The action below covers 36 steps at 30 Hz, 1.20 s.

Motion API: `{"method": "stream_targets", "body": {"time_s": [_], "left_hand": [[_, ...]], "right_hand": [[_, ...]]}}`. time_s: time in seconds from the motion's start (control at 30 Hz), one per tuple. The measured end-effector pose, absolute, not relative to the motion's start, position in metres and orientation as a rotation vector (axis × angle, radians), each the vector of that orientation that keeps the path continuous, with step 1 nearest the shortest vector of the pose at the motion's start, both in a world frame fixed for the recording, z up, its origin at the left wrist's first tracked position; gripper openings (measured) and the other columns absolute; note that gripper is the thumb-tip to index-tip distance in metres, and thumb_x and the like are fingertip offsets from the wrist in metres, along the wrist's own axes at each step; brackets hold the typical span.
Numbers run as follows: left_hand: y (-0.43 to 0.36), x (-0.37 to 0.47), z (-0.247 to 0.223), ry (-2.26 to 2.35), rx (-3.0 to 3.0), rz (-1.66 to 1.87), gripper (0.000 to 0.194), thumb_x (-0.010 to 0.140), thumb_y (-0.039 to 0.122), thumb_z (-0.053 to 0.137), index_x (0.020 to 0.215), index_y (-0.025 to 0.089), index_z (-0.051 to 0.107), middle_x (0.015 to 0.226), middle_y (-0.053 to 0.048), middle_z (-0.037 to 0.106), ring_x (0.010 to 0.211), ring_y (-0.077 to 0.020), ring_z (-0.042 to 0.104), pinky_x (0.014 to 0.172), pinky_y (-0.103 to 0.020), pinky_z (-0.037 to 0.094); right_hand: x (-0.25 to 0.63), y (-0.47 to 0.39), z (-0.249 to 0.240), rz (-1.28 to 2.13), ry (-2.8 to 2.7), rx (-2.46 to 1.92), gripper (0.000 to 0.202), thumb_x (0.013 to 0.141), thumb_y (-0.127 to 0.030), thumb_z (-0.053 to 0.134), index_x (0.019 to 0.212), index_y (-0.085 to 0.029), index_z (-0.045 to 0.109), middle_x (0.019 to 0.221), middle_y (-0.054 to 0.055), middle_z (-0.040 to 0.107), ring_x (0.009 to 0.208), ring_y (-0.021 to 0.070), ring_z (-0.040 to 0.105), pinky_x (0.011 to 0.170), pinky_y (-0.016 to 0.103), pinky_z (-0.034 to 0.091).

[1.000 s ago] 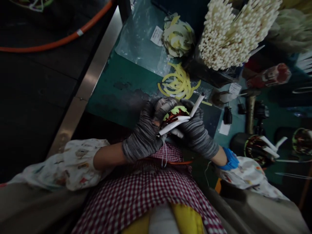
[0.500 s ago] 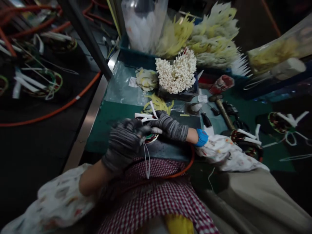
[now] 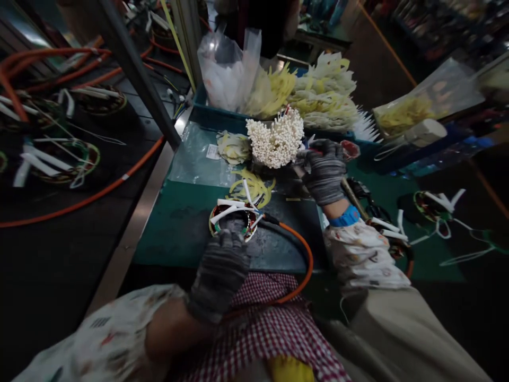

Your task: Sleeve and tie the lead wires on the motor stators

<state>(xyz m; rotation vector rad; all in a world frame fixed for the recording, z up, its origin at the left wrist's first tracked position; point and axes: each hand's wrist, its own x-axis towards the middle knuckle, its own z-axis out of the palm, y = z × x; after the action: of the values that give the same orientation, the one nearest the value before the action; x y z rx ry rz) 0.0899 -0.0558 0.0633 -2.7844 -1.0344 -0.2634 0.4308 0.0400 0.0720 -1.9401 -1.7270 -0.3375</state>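
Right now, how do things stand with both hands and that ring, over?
Left hand at near edge of wound ring. Right hand beside white bundle, grip unclear. Orange cable loops right of ring.

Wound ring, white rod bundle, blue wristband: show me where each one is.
Wound ring (image 3: 212, 226): head view, on its left rim.
White rod bundle (image 3: 275, 140): head view, on the tips.
Blue wristband (image 3: 345, 216): head view, mid-band.

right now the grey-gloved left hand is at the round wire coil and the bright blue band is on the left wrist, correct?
Not quite: the head view shows the bright blue band on the right wrist. The grey-gloved left hand is at the round wire coil.
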Motion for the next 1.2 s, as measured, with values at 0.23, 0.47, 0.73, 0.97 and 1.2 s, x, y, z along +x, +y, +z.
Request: {"method": "stream_targets", "body": {"time_s": [0.23, 0.47, 0.73, 0.97, 1.2], "left_hand": [[-0.023, 0.044, 0.078, -0.583, -2.777, -0.379, 0.056, 0.091, -0.005, 0.054, 0.127, 0.021, 0.087, 0.125, -0.01, 0.089, 0.099, -0.0283, 0.085, 0.077, -0.038, 0.066], [-0.007, 0.044, 0.049, -0.663, -2.791, -0.856, 0.034, 0.108, 0.007, 0.052, 0.11, 0.029, 0.078, 0.099, 0.001, 0.089, 0.089, -0.0233, 0.08, 0.094, -0.043, 0.058], [-0.021, 0.056, 0.029, -0.817, -2.771, -0.991, 0.017, 0.103, 0.034, 0.07, 0.117, 0.024, 0.068, 0.118, -0.012, 0.088, 0.114, -0.0353, 0.082, 0.11, -0.054, 0.052], [-0.005, 0.061, 0.006, -0.788, -2.737, -1.126, 0.011, 0.102, 0.033, 0.077, 0.101, 0.027, 0.068, 0.096, -0.004, 0.085, 0.096, -0.0328, 0.081, 0.112, -0.053, 0.047], [-0.008, 0.061, 0.003, -0.859, -2.821, -1.127, 0.021, 0.097, 0.041, 0.084, 0.099, 0.027, 0.068, 0.101, -0.004, 0.084, 0.105, -0.0307, 0.081, 0.123, -0.062, 0.05]], "right_hand": [[0.429, 0.064, 0.063, -0.326, -1.7, -1.961, 0.016, 0.097, -0.025, 0.086, 0.11, -0.019, 0.08, 0.153, 0.022, 0.069, 0.152, 0.0429, 0.05, 0.127, 0.068, 0.038], [0.426, 0.039, 0.072, 0.09, -1.714, -1.609, 0.011, 0.1, -0.023, 0.085, 0.098, -0.026, 0.074, 0.112, 0.006, 0.082, 0.11, 0.0222, 0.072, 0.109, 0.042, 0.062], [0.368, -0.022, 0.114, 0.247, -1.249, -1.378, 0.014, 0.119, -0.039, 0.061, 0.111, -0.03, 0.055, 0.118, 0.005, 0.08, 0.113, 0.0186, 0.079, 0.104, 0.037, 0.07], [0.307, -0.099, 0.089, 0.838, -1.511, -1.175, 0.023, 0.116, -0.046, 0.062, 0.12, -0.024, 0.067, 0.115, 0.006, 0.083, 0.103, 0.0199, 0.083, 0.099, 0.036, 0.073], [0.305, -0.117, 0.056, 0.825, -1.228, -1.055, 0.03, 0.116, -0.054, 0.064, 0.1, -0.03, 0.071, 0.09, 0.0, 0.083, 0.086, 0.0205, 0.085, 0.086, 0.039, 0.073]]}}
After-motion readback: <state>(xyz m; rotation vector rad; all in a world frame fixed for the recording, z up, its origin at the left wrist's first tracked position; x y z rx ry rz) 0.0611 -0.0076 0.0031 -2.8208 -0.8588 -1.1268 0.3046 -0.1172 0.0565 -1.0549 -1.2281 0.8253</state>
